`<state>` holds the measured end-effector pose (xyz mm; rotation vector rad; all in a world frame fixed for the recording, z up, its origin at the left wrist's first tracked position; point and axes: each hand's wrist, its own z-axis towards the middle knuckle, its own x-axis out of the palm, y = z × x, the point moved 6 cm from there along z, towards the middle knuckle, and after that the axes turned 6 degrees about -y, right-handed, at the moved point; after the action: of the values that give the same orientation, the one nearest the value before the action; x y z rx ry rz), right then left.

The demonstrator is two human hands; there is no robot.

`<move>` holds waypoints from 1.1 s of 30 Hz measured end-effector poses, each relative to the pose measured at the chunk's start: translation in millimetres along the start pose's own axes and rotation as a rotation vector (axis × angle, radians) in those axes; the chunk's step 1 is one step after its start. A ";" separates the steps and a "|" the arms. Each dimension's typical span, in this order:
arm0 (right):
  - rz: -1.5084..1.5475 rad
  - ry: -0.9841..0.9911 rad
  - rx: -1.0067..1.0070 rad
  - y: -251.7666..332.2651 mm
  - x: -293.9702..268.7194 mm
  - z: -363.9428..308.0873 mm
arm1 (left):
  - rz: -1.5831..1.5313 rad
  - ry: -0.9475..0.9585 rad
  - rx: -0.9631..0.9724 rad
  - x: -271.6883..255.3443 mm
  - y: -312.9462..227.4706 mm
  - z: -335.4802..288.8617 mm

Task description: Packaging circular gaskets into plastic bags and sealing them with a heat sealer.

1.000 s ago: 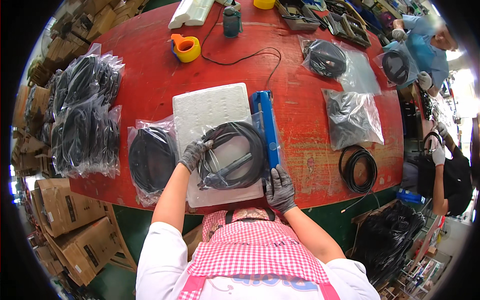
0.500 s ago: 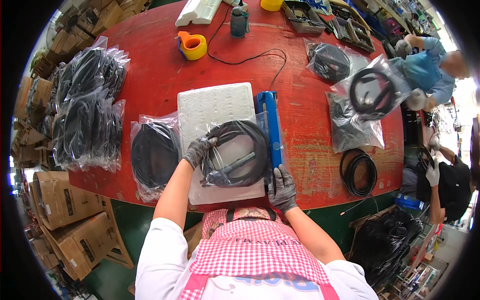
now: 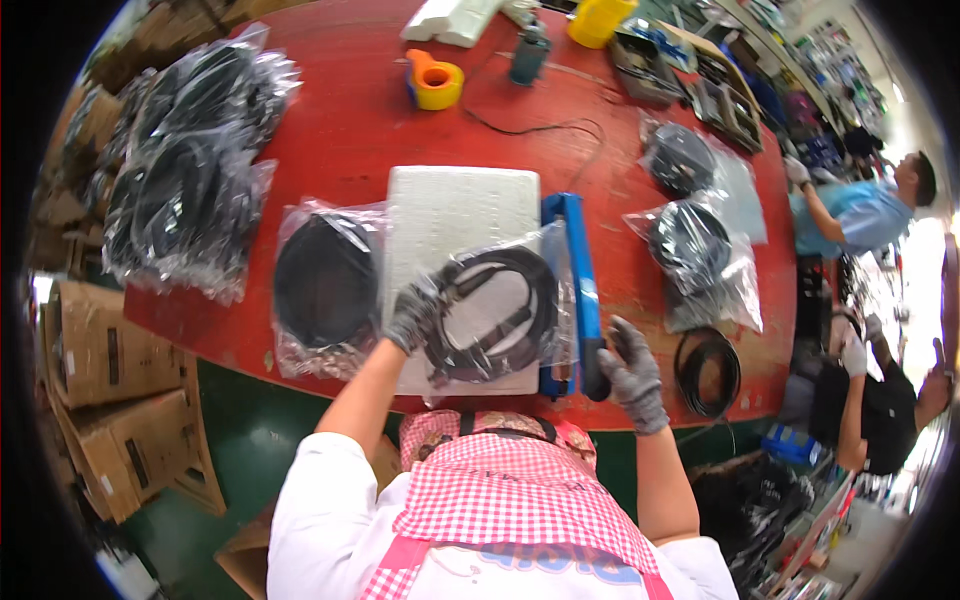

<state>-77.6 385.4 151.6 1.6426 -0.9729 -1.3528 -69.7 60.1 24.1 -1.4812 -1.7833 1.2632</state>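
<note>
A clear plastic bag with a coiled black cable (image 3: 540, 300) inside lies over a white foam board (image 3: 460, 195) in front of me. My left hand (image 3: 415, 312), in a grey glove, is closed on the bag's left side. The bag's right end reaches onto a long blue bar sealer (image 3: 580, 260) standing along the board's right edge. Beside the sealer's black handle end (image 3: 597, 378), my gloved right hand (image 3: 634, 375) is raised with its fingers apart, holding nothing. Another bagged black coil (image 3: 328, 280) rests left of the board.
Bagged coils (image 3: 190, 170) are heaped at the far left. More bagged coils (image 3: 690, 245) and a loose black cable coil (image 3: 707, 372) lie right. Yellow tape on an orange dispenser (image 3: 435, 82), a bottle (image 3: 530, 52) and parts trays (image 3: 645, 68) stand farther back. Two people work at the right.
My right hand has come off the sealer's near end and opened to the right. My left hand still holds the bag. The co-worker's bagged coil now lies on the table. My view has shifted.
</note>
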 end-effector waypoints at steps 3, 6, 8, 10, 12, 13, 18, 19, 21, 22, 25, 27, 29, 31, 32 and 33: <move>0.113 -0.059 0.071 -29.7 -21.3 -4.2 | 0.190 -0.100 0.460 -39.8 -11.4 -28.2; 0.136 -0.069 0.235 -35.3 -30.1 -10.4 | 0.117 -0.228 0.588 -102.1 -32.5 -63.4; 0.059 -0.079 0.209 -43.2 -34.1 -10.9 | -0.587 -0.374 0.085 -144.8 24.7 -67.1; -0.001 -0.077 0.188 -55.6 -34.0 -11.8 | -0.880 -0.472 0.055 -182.7 22.9 -65.5; -0.050 -0.054 0.165 -66.7 -31.0 -10.8 | -0.948 -0.435 -0.161 -221.6 74.3 -47.6; -0.067 -0.057 0.155 -71.8 -28.9 -9.7 | -0.898 -0.470 -0.113 -225.4 74.6 -42.4; -0.153 -0.055 0.083 -80.7 -28.1 -7.6 | -0.583 -0.567 -0.272 -244.4 89.5 -27.6; -0.142 -0.053 0.112 -77.0 -33.2 -11.1 | -0.509 -0.573 -0.298 -238.2 77.0 -29.5; -0.245 -0.058 0.080 -78.7 -39.9 -12.0 | -0.606 -0.447 -0.078 -240.3 77.4 -23.4; -0.305 -0.079 0.069 -79.7 -48.6 -12.0 | -0.279 -0.549 -0.178 -275.9 111.4 -21.3; 0.017 -0.158 0.230 -118.8 -81.6 -3.3 | 0.523 -0.737 -0.196 -283.1 59.6 -27.3; 0.458 -0.298 0.407 -144.2 -115.6 19.4 | 1.131 -0.914 0.104 -278.4 20.5 -33.7; 0.703 -0.455 0.588 -187.9 -159.3 53.4 | 1.355 -0.950 0.552 -221.9 -12.3 -33.0; 0.743 -0.619 0.618 -225.6 -207.3 96.0 | 1.291 -0.748 0.676 -138.5 -38.6 -33.1; 0.826 -0.716 0.618 -235.2 -225.2 117.7 | 1.334 -0.631 0.623 -85.7 -59.3 -48.1; 0.725 -0.801 0.660 -248.7 -246.5 141.6 | 1.190 -0.482 0.606 -49.4 -64.2 -55.1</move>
<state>-232.1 696.1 2.4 0.8966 -2.4043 -1.2067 -40.8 33.4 113.8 -1.9526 -0.4094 2.5771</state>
